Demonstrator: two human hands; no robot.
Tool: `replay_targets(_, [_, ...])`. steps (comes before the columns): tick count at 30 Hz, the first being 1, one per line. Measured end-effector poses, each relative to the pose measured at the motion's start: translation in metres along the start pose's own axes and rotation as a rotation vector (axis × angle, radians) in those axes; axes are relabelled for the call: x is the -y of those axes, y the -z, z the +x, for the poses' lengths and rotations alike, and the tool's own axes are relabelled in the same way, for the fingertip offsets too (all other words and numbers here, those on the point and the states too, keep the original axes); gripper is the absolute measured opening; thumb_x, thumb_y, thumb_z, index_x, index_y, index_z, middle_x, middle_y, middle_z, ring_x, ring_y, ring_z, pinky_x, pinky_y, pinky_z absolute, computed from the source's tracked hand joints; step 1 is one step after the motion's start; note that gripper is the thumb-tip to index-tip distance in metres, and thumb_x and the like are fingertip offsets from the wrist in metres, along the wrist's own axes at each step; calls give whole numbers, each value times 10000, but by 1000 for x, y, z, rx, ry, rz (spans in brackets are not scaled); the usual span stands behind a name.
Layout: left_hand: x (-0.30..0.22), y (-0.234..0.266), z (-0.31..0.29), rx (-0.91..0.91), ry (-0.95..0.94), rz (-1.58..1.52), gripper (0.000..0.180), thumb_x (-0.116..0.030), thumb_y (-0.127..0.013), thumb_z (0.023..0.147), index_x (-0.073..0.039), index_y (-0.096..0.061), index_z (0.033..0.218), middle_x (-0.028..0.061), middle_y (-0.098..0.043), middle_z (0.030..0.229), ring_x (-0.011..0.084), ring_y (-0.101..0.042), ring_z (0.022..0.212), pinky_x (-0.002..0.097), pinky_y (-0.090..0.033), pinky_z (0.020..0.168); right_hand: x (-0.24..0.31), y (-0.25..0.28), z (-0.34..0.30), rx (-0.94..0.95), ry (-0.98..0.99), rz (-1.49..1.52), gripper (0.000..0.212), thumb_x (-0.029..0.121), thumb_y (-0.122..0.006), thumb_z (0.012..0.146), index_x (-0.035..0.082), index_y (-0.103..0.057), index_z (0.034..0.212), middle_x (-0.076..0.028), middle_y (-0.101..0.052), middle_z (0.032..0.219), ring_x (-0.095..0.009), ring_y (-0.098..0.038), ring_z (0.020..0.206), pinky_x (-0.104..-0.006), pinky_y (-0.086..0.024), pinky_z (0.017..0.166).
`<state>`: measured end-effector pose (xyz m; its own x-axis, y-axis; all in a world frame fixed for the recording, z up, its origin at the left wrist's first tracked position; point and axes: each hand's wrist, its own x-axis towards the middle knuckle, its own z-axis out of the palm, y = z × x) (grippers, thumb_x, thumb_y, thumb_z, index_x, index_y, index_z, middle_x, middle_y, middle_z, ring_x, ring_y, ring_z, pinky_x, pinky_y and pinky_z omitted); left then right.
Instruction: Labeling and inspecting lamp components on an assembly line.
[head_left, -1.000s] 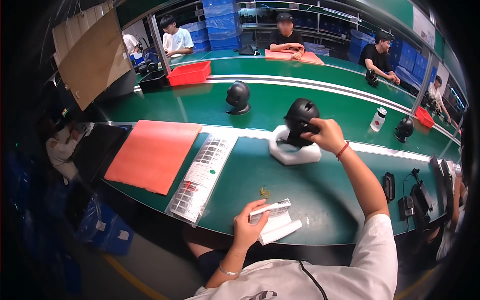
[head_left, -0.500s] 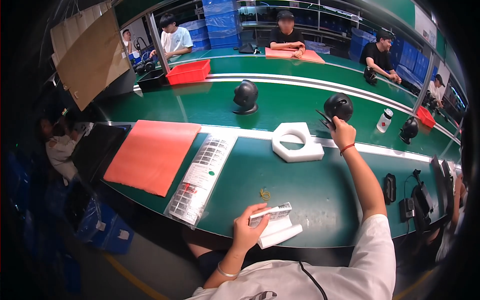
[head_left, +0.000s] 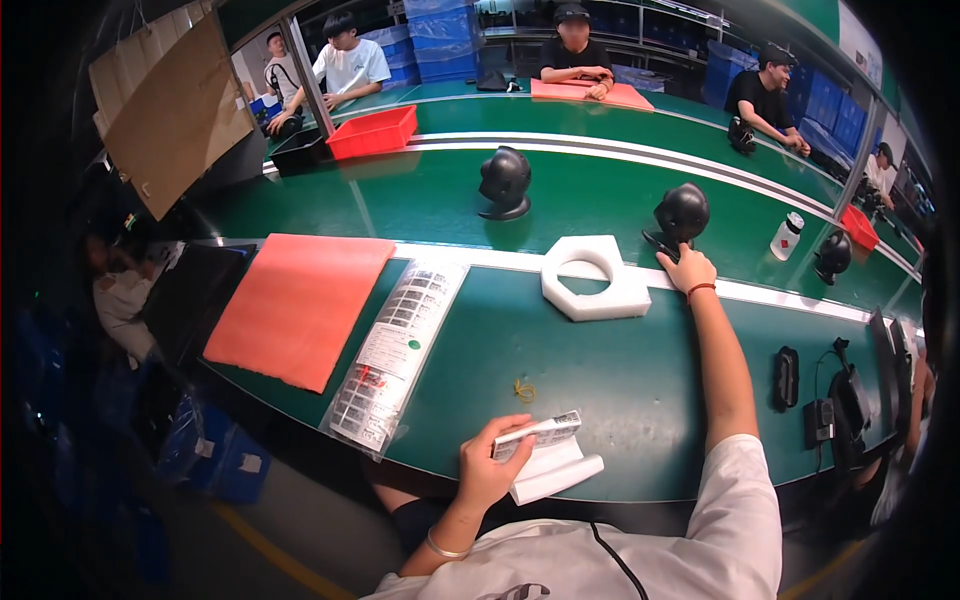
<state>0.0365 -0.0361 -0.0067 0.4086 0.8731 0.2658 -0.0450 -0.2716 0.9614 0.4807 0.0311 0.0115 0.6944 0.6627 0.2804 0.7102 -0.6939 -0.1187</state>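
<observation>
My left hand (head_left: 488, 465) grips a curled sheet of labels (head_left: 545, 460), white-backed with printed stickers, above the near edge of the green table. My right arm stretches forward to the green belt, where a black ball-shaped device (head_left: 683, 210) stands on its flat base. At that base, my right hand (head_left: 690, 270) has its fingers spread, with the fingertips at or against the edge; contact is hard to tell. A white foam block (head_left: 630, 300) with a round hole lies left of my right wrist. Near my left hand is a small yellow rubber band (head_left: 524, 390).
A bagged label sheet (head_left: 395, 345) and an orange foam mat (head_left: 300, 310) lie at left. Another black device (head_left: 505, 183), a clear bottle (head_left: 787, 237) and a further device (head_left: 832, 258) stand on the belt. Black adapters (head_left: 820, 420) lie at right. Several people sit across.
My right hand has come down and its fingers have loosened from the black device, which was tilted and now stands upright. The other belt items have shifted right. My left hand keeps its hold.
</observation>
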Motion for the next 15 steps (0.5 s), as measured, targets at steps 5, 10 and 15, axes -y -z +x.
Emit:
replay_targets(5, [0, -1, 0, 22, -2, 15, 252, -54, -705, 787, -17, -632, 1025, 123, -700, 934, 172, -681, 858, 273, -524, 759, -16, -10, 1, -19, -21, -22, 592, 608, -518, 815, 86, -576, 1089, -187, -662, 924, -357, -647, 859, -462, -518, 723])
replay_targets(10, [0, 1, -2, 17, 2, 15, 237, -72, -700, 795, -29, -639, 1020, 113, -699, 931, 174, -683, 851, 272, -525, 754, 3, -11, -23, -328, 110, -85, 218, 308, -662, 788, 107, -594, 838, -100, -636, 785, -322, -647, 705, -417, -518, 590])
replay_targets(15, [-6, 4, -3, 53, -15, 28, 228, -3, -681, 801, 7, -628, 1022, 117, -696, 958, 134, -655, 880, 255, -515, 785, 57, 26, -47, -230, 494, 511, 164, 280, -681, 786, 125, -691, 837, -84, -644, 773, -254, -635, 654, -372, -494, 587])
